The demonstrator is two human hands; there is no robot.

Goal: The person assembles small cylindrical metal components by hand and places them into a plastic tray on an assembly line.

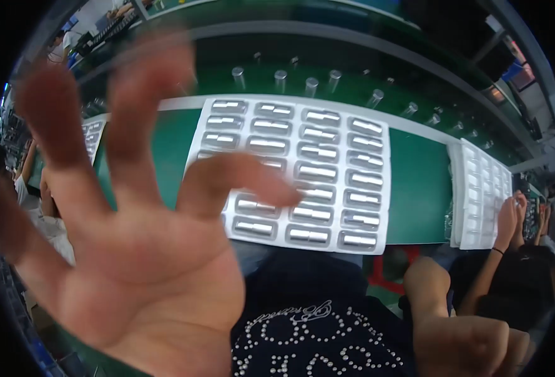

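Note:
My left hand point(151, 270) is raised close in front of me, palm toward me. Its fingers are spread, slightly bent and blurred, and it holds nothing. Behind it lies a white tray point(385, 188) with rows of pockets, each holding shiny silver cylindrical pieces. The hand covers part of the tray's left side, but I cannot see it touching the tray. At the lower right is my right hand point(472, 345), near my bent arm and apart from the tray. Its fingers look curled in; what they hold, if anything, is hidden.
The tray rests on a green worktop point(416, 182). Clear and metallic cylinders point(312, 86) stand behind the tray, beyond a pale rail. At right is a stack of white trays point(478, 195), with a co-worker's hands point(510, 213) at its edge. Another tray point(92, 138) shows at left.

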